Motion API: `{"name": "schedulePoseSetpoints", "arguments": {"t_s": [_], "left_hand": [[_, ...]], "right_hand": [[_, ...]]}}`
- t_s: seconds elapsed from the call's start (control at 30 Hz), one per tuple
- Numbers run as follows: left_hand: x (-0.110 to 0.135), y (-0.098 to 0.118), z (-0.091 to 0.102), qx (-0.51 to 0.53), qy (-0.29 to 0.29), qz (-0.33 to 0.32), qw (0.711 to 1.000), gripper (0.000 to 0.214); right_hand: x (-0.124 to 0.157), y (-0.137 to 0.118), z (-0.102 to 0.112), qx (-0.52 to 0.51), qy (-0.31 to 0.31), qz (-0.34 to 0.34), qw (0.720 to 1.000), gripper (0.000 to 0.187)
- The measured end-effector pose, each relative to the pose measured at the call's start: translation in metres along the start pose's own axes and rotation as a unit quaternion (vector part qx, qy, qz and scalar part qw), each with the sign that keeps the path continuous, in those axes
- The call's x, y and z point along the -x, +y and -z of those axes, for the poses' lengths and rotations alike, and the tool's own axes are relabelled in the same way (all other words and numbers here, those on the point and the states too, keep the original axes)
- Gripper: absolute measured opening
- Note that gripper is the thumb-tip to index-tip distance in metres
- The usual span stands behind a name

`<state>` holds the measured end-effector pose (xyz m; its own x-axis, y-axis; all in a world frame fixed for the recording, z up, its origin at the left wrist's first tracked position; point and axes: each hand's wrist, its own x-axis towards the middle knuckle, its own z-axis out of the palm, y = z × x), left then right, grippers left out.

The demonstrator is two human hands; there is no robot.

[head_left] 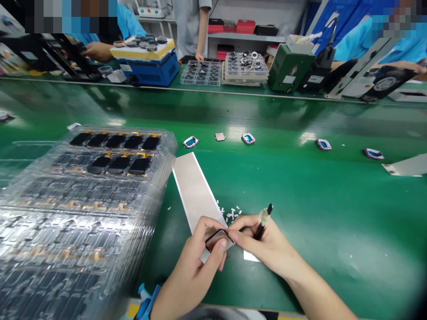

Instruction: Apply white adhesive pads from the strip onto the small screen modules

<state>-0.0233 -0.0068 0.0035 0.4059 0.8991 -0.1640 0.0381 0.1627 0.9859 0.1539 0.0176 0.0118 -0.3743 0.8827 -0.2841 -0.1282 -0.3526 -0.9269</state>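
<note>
My left hand [196,253] pinches a small dark rectangular part [219,240] with a metallic rim, just above the near end of a long white strip [193,186] on the green surface. My right hand [263,242] is closed round a thin black tool [263,220] with a pale band; its fingertips touch the part's right edge. Several tiny white bits [230,213] lie scattered beside the strip.
A tall stack of clear plastic trays [83,200] with dark parts fills the left. Small framed parts [191,142] [248,138] [323,144] [373,154] lie in a row on the green belt [300,186]. Other people, a blue box [153,66] and a green machine [288,66] stand at the far side.
</note>
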Motion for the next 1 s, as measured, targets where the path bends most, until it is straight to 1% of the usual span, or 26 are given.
{"name": "schedulePoseSetpoints", "arguments": {"t_s": [0.13,0.3,0.4,0.5,0.57,0.7,0.87,1.0], "left_hand": [[-0.001,-0.001,0.0,-0.001,-0.012,0.003,1.0,0.021],[0.002,-0.001,0.001,0.006,-0.014,0.007,1.0,0.023],[0.004,-0.001,0.001,0.013,-0.017,0.015,1.0,0.024],[0.003,-0.001,0.0,0.008,-0.014,0.023,1.0,0.024],[0.002,-0.002,0.0,0.009,-0.015,0.018,1.0,0.023],[0.0,-0.002,-0.001,0.018,-0.013,0.011,1.0,0.022],[0.0,-0.003,-0.001,0.01,-0.01,0.013,1.0,0.02],[0.0,-0.003,-0.002,0.003,-0.005,0.016,1.0,0.017]], "right_hand": [[-0.001,0.004,0.001,0.05,0.041,-0.01,0.998,0.034],[0.0,0.005,-0.003,0.092,0.05,-0.008,0.994,0.03],[0.002,0.003,-0.006,0.123,0.075,0.014,0.989,0.024],[0.003,-0.001,-0.008,0.147,0.085,0.053,0.984,0.019],[0.004,-0.004,-0.009,0.147,0.081,0.065,0.984,0.017],[0.004,-0.006,-0.012,0.128,0.083,0.068,0.986,0.016],[0.004,-0.007,-0.012,0.095,0.081,0.056,0.991,0.015],[0.002,-0.007,-0.013,0.077,0.073,0.045,0.993,0.019]]}}
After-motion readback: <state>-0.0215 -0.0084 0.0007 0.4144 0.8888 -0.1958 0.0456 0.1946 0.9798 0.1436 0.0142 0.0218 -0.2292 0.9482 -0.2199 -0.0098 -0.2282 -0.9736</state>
